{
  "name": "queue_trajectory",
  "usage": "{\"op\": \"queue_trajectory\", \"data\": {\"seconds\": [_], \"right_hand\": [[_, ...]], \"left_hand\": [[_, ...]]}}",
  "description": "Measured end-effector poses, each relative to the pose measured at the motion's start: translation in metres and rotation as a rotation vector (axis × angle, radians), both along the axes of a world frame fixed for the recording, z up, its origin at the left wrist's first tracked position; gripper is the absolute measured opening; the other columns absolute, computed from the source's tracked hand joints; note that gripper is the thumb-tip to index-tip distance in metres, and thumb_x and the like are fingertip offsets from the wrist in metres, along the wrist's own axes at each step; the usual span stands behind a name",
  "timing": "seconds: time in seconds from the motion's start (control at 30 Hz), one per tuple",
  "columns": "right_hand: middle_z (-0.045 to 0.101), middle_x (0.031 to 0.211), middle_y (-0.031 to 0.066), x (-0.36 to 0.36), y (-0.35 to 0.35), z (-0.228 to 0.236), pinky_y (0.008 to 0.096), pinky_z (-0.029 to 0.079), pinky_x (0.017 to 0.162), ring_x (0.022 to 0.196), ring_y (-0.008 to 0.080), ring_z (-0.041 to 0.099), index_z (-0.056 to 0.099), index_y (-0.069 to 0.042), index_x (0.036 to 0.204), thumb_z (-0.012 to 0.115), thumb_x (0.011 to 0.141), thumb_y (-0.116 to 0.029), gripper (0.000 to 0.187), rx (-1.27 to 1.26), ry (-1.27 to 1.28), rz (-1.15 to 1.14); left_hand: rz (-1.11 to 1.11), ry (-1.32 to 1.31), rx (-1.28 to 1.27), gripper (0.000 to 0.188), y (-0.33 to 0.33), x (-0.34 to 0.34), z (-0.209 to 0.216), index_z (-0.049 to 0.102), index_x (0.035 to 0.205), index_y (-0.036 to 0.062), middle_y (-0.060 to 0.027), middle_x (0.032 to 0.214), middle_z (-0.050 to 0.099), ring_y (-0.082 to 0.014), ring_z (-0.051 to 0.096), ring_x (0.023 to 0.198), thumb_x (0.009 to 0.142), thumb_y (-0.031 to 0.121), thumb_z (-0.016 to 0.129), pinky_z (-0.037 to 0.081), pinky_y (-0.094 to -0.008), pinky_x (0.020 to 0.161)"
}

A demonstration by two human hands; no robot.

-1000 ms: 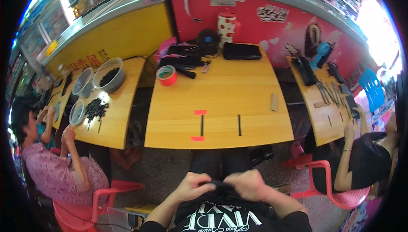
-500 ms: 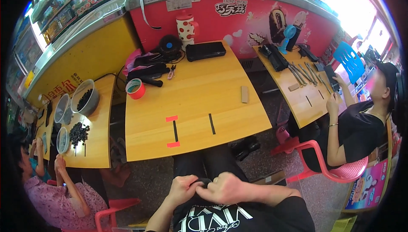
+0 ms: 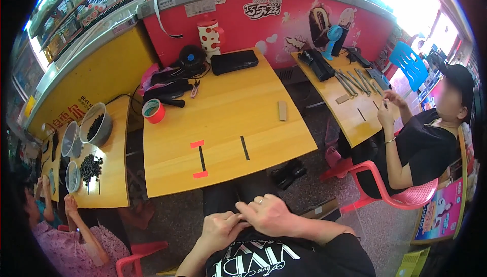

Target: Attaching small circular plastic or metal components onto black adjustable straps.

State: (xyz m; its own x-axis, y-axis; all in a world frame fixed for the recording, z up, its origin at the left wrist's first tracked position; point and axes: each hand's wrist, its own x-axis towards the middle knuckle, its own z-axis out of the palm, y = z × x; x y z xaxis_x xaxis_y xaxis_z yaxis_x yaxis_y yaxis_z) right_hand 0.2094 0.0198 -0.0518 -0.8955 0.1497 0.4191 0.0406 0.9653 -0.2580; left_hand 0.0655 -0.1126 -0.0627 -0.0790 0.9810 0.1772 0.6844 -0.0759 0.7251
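Observation:
In front of my lap, below the table's near edge, my left hand (image 3: 221, 227) and my right hand (image 3: 267, 216) meet with fingertips pinched together. Whatever they hold, if anything, is hidden between the fingers. On the yellow wooden table (image 3: 218, 114) nearest them is a black strip (image 3: 202, 158) with red tape at both ends. A second black strip (image 3: 245, 148) lies to its right. Farther off are a brown cardboard piece (image 3: 282, 111), a red-rimmed tape roll (image 3: 153, 111), small pink-handled snips (image 3: 195, 89) and a black case (image 3: 234, 62).
A polka-dot tumbler (image 3: 209, 38) and black fan (image 3: 192, 57) stand at the back. On the left table, bowls (image 3: 104, 128) and black pieces (image 3: 91, 167) sit near a person. Another person sits at right by metal rods (image 3: 350, 83) on a red chair (image 3: 373, 175).
The dark thing seen between my hands before is now out of sight, and my right hand has turned slightly. The view has shifted a little. The person at right has moved both hands closer together.

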Motion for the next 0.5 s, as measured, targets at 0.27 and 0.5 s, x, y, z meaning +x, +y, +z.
{"op": "queue_trajectory", "data": {"seconds": [0.27,0.5], "right_hand": [[0.049,0.06,0.0002,-0.016,-0.007,-0.012,0.0298,0.036,0.048,0.053,0.0164,0.051,0.064,-0.003,0.105,0.061,0.072,-0.012,0.034,0.057,0.22,-0.021],[0.055,0.065,0.0047,-0.021,-0.003,-0.023,0.0289,0.042,0.047,0.054,0.0143,0.055,0.062,-0.003,0.107,0.056,0.083,0.004,0.026,-0.543,0.46,0.066]], "left_hand": [[0.434,-0.974,0.015,0.023,-0.004,-0.002,-0.043,0.067,0.085,-0.0005,-0.0044,0.078,0.066,-0.0083,0.058,0.07,0.095,0.016,0.054,0.046,-0.0235,0.065],[0.325,-1.075,0.091,0.026,0.008,0.01,-0.033,0.062,0.104,-0.0014,-0.0032,0.079,0.064,-0.0084,0.056,0.068,0.096,0.022,0.055,0.042,-0.0205,0.063]]}}
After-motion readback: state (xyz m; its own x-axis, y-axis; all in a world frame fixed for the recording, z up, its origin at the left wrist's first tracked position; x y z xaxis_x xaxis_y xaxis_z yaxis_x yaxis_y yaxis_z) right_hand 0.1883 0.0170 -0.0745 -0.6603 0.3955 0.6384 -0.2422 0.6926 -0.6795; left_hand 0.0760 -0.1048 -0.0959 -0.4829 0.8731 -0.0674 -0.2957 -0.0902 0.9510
